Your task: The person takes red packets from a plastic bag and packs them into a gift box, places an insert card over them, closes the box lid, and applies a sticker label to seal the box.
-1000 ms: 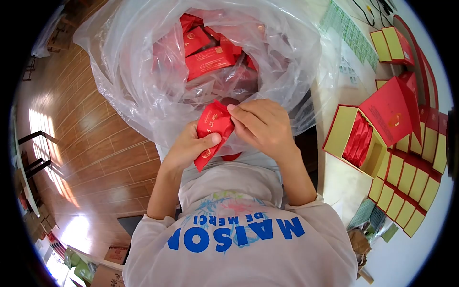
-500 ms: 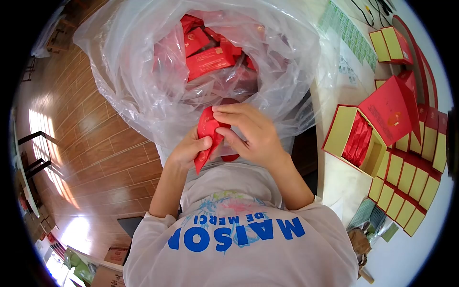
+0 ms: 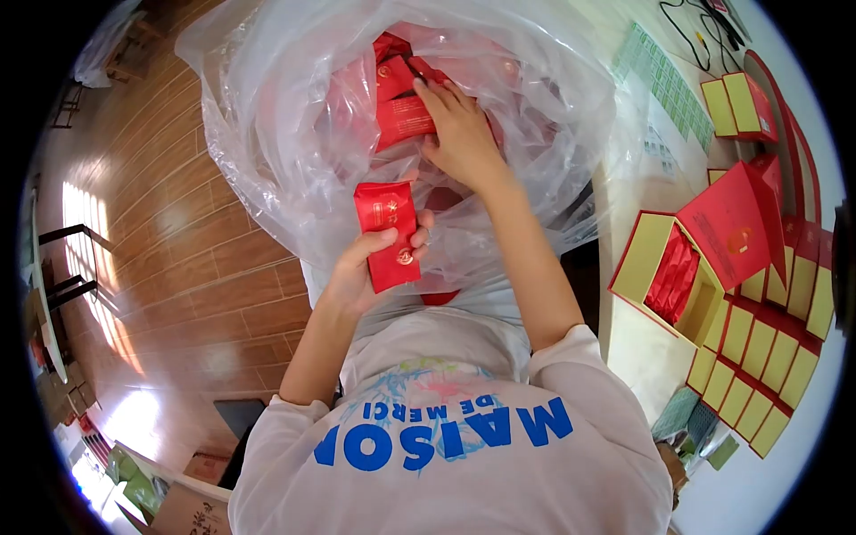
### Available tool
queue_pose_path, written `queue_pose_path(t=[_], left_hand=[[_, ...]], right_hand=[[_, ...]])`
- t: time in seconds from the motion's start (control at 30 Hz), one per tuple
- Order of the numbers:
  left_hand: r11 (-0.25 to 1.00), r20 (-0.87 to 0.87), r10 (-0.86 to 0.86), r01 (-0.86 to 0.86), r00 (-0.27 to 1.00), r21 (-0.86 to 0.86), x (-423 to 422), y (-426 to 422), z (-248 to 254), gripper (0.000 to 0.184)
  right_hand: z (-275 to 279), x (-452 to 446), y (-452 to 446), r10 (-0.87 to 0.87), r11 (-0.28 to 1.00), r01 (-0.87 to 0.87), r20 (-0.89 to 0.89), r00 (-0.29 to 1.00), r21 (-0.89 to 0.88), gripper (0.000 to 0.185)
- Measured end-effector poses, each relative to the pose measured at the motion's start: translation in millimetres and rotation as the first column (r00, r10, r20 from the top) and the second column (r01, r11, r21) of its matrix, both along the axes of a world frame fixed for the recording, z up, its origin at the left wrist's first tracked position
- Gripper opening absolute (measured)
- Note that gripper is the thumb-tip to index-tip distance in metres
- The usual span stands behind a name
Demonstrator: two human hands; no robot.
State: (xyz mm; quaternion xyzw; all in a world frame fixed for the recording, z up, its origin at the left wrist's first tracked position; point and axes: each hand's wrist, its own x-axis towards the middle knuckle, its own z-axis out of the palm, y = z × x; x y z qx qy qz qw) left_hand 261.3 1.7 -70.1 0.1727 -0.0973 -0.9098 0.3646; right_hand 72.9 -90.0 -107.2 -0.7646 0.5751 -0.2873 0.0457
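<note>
Plastic bag [image 3: 267,160] contains red pkts [image 3: 403,119]; lower ones blurry thru plastic. L hand [image 3: 355,275] pinches single pkt [image 3: 392,256] near bag. R hand [image 3: 465,143] is in bag, fingers loosely spread over pkts; can't tell if grip holds any. Open box [image 3: 637,251] on bench [image 3: 627,357] has red pouches [image 3: 675,278].

A rectangular red packet [image 3: 383,209] partly hid the bare left hand [image 3: 357,266]; the packet's fine print was illegible. The top edge cut off the translucent plastic bag [image 3: 267,160]. The grip of the bare right hand [image 3: 462,141] was unclear.
</note>
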Motion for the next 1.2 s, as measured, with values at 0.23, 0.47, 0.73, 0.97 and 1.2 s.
queue_pose_path(t=[0.23, 0.47, 0.73, 0.97, 1.2], left_hand=[[0.977, 0.415, 0.174, -0.104, 0.893, -0.187, -6, 0, -10, 0.045], [0.855, 0.575, 0.494, -0.241, 0.652, -0.46, -44, -18, -8, 0.066], [0.901, 0.424, 0.434, -0.39, 0.795, -0.19, -53, -34, 20, 0.043], [0.832, 0.456, 0.546, -0.518, 0.703, -0.198, -68, -26, 28, 0.017], [0.849, 0.531, 0.527, -0.434, 0.663, -0.301, -67, -12, 20, 0.019]], right_hand=[[9, -4, 23, -0.168, 0.981, 0.16, 0.067, 0.984, 0.111, 0.046], [62, 13, 99, -0.125, 0.978, 0.047, 0.39, 0.912, 0.205, 0.036], [86, 9, 128, -0.076, 0.992, 0.015, 0.481, 0.873, 0.129, 0.032], [71, 12, 138, -0.042, 0.997, 0.069, 0.442, 0.896, -0.045, 0.02], [71, 19, 132, -0.003, 0.985, 0.073, 0.41, 0.912, -0.155, 0.02]])
